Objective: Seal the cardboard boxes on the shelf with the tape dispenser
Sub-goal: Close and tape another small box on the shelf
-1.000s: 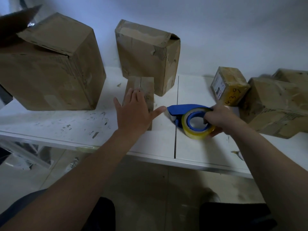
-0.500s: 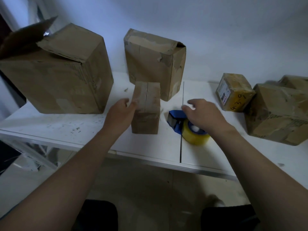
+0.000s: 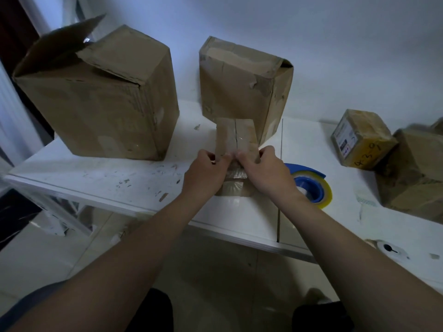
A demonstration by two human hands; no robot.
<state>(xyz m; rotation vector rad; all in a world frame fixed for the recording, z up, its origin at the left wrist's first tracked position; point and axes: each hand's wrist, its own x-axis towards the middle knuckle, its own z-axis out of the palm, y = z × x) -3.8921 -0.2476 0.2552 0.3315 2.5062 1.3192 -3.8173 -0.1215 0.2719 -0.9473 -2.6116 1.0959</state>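
The white shelf (image 3: 119,173), scuffed and flecked with tape scraps, runs across the view with a seam between two panels.

The biggest cardboard box (image 3: 103,111) stands at ten o'clock from the centre. Its top is unsealed, with one flap raised at the back left and another lying loosely over the opening. At twelve o'clock stands a tall box (image 3: 242,92), creased and patched with old tape, its top folded shut but gaping at the right corner. At three o'clock, against the right edge, lies a crumpled box (image 3: 417,178). Touching it at its ten o'clock is a tilted labelled box (image 3: 359,140), wrapped in yellowish tape, with a white sticker and dark handwritten marks.

The small box (image 3: 236,137) sits at the centre, just in front of the tall box. Its two top flaps meet along a bare middle seam, and glossy clear tape shines on its near face.

The tape dispenser (image 3: 309,185) lies on the shelf at four o'clock from the small box, untouched, with a blue body and a yellowish roll on a blue core.

The left hand (image 3: 206,176) grasps the small box's near left edge with curled fingers. The right hand (image 3: 266,171) grasps its near right edge likewise.
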